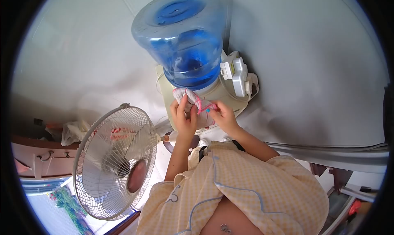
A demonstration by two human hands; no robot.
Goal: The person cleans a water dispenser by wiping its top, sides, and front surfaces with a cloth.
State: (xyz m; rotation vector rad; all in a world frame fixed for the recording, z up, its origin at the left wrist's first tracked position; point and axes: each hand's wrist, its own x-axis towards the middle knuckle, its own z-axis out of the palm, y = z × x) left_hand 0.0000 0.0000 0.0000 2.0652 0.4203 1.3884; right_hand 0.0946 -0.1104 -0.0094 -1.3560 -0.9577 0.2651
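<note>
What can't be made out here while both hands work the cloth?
All in the head view:
- Cloth underside: hidden by folds and the left hand and right hand.
- Dispenser front: hidden beneath its top.
- Plastic bag contents: blurred.
- Power strip markings: too small.

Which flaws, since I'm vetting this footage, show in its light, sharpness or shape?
Head view: wide-angle distortion, with black corners; soft shadows on the wall; pale reflections on the water bottle; near-white floor beside the fan; slightly soft detail in the cloth held by the left hand and right hand.
</note>
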